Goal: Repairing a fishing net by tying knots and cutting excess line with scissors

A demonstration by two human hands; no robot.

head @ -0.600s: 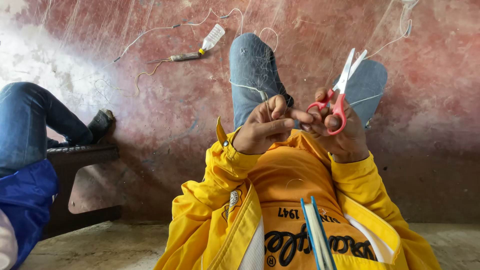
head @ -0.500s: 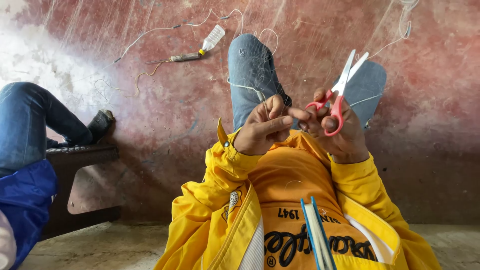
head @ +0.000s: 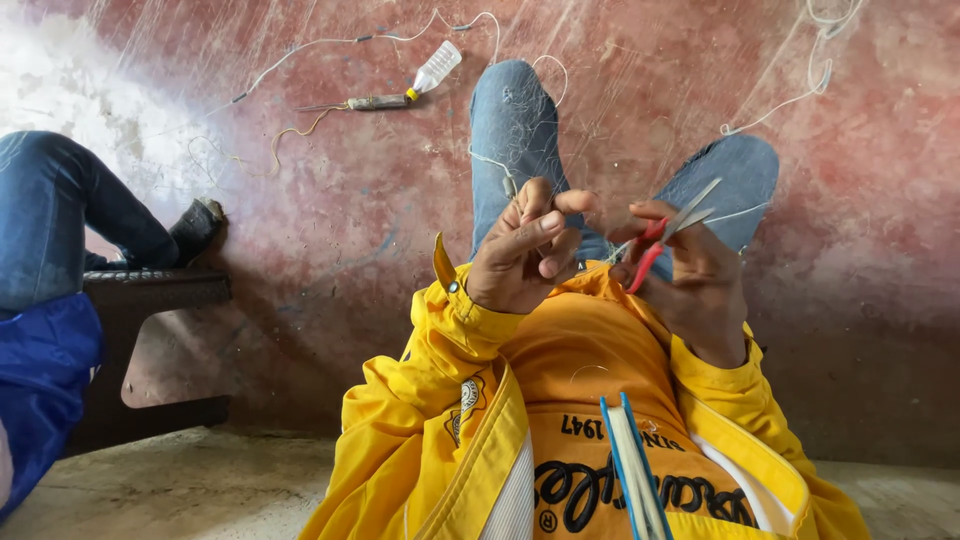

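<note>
My left hand is raised in front of my chest, with thumb and fingers pinched on a fine thread of pale net that drapes over my knees. My right hand is close beside it and grips red-handled scissors. The scissor blades point up and to the right, nearly closed. I wear a yellow jacket and blue jeans. The fingertips of both hands are a few centimetres apart.
A flat blue-and-white tool sticks up near my chest. On the red floor lie a small white plastic bottle, a rod and white cord. Another person's jeans-clad leg and shoe rest on a dark bench at left.
The scissors have tipped from nearly upright to a flatter slant, and my right hand has turned with them. My left hand keeps its pinch on the thread.
</note>
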